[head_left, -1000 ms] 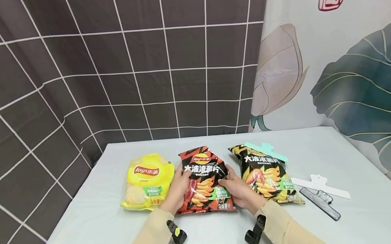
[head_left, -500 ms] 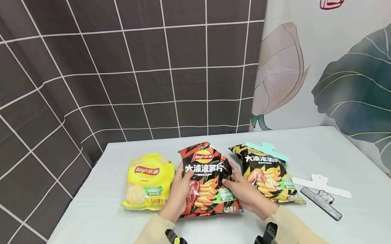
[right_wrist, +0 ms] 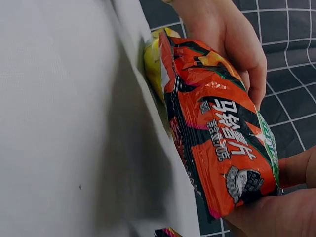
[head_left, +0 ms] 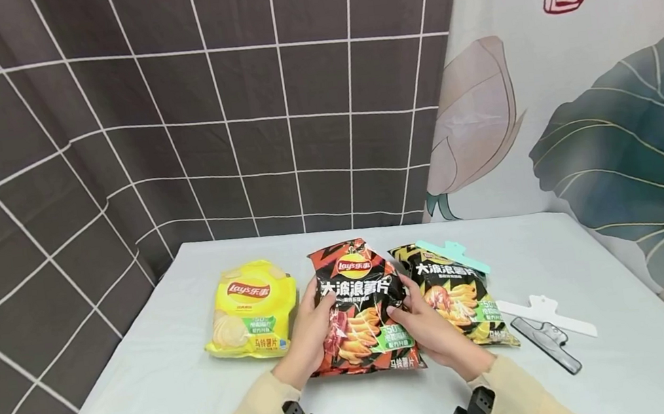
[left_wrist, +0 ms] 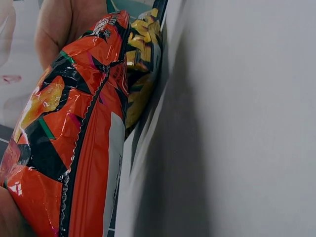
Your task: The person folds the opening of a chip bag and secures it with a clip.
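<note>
Both hands hold a red and black bag of potato chips (head_left: 360, 320) by its two sides, front facing up. My left hand (head_left: 306, 336) grips the left side, thumb on the front. On the right side, my right hand (head_left: 435, 332) does the same. In the right wrist view the bag's bottom seam (right_wrist: 190, 148) hangs over the tabletop, with a shadow below. A yellow chip bag (head_left: 252, 312) lies just left of my left hand. Beyond my right hand lies a black and yellow chip bag (head_left: 456, 299). Fingers behind the red bag are mostly hidden.
A teal bag clip (head_left: 454, 256) lies at the top of the black and yellow bag. Further right on the white tabletop (head_left: 145, 406) are a white clip (head_left: 546, 318) and a dark clear clip (head_left: 546, 344). A dark grid curtain (head_left: 251, 141) hangs behind.
The red bag has come up off the table and nearer to me, shifting slightly right, with both hands keeping hold of it. The other bags and the clips have stayed put.
</note>
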The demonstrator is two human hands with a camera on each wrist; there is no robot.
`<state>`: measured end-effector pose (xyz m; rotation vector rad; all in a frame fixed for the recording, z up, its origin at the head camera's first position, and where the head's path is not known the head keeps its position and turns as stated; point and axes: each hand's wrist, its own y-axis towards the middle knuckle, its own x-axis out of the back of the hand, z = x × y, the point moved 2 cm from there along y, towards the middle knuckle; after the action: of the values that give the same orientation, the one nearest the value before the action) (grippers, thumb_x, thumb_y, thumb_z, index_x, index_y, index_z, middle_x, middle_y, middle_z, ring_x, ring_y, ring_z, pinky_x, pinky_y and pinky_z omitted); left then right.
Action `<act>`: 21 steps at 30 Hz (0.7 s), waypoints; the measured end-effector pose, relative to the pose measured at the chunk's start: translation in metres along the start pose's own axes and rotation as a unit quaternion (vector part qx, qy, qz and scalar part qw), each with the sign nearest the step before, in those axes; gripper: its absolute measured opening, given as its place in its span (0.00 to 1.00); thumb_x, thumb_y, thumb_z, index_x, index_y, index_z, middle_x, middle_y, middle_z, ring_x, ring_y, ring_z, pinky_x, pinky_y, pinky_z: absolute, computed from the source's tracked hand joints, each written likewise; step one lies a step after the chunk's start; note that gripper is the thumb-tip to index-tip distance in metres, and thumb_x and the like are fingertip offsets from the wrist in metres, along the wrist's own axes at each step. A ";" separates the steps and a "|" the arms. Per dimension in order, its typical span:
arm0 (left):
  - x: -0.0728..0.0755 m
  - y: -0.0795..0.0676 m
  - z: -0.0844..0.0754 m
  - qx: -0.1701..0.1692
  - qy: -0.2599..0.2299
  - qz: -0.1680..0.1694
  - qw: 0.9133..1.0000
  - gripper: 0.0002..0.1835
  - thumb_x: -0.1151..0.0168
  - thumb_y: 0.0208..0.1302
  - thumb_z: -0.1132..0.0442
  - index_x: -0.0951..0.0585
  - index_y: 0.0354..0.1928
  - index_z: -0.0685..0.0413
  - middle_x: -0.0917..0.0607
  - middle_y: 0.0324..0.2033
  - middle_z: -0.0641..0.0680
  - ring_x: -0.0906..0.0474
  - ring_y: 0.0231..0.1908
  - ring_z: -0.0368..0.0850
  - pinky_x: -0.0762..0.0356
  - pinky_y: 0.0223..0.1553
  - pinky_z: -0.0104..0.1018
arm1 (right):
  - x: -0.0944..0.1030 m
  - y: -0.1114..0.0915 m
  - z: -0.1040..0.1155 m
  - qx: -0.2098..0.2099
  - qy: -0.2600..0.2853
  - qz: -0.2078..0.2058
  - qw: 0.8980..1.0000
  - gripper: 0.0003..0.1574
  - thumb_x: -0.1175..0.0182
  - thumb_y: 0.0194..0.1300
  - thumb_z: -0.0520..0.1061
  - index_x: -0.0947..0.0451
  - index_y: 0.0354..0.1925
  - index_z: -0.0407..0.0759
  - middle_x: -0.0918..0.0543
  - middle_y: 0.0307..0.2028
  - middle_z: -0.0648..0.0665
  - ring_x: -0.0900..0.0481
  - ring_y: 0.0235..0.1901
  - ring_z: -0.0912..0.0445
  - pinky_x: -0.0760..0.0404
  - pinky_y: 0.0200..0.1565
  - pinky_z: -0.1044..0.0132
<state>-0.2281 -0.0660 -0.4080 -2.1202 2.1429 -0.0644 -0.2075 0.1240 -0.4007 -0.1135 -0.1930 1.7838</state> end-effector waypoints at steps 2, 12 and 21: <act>-0.001 -0.001 0.000 -0.002 -0.007 0.009 1.000 0.34 0.52 0.71 0.59 0.50 0.76 0.45 0.37 0.70 0.59 0.33 0.64 0.59 0.36 0.66 0.52 | 0.003 -0.002 0.001 -0.003 -0.003 0.000 1.000 0.45 0.55 0.73 0.39 0.71 0.75 0.49 0.43 0.67 0.25 0.28 0.59 0.36 0.28 0.60 0.46; -0.007 -0.012 -0.001 -0.002 -0.052 0.053 0.997 0.35 0.53 0.72 0.60 0.52 0.76 0.45 0.36 0.69 0.61 0.30 0.63 0.58 0.30 0.62 0.47 | 0.016 -0.011 -0.001 -0.003 -0.033 0.006 0.999 0.44 0.52 0.73 0.42 0.67 0.73 0.45 0.36 0.60 0.26 0.20 0.50 0.46 0.20 0.53 0.53; -0.009 -0.022 0.003 0.003 -0.073 0.094 0.993 0.35 0.51 0.71 0.61 0.52 0.75 0.43 0.38 0.70 0.58 0.33 0.65 0.55 0.33 0.64 0.47 | 0.023 -0.021 -0.006 -0.016 -0.076 -0.014 0.997 0.45 0.48 0.72 0.45 0.65 0.73 0.42 0.33 0.61 0.27 0.22 0.54 0.45 0.27 0.60 0.50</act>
<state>-0.2059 -0.0569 -0.4081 -1.8470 2.2385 0.0990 -0.1917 0.1510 -0.4018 0.0018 -0.3317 1.7634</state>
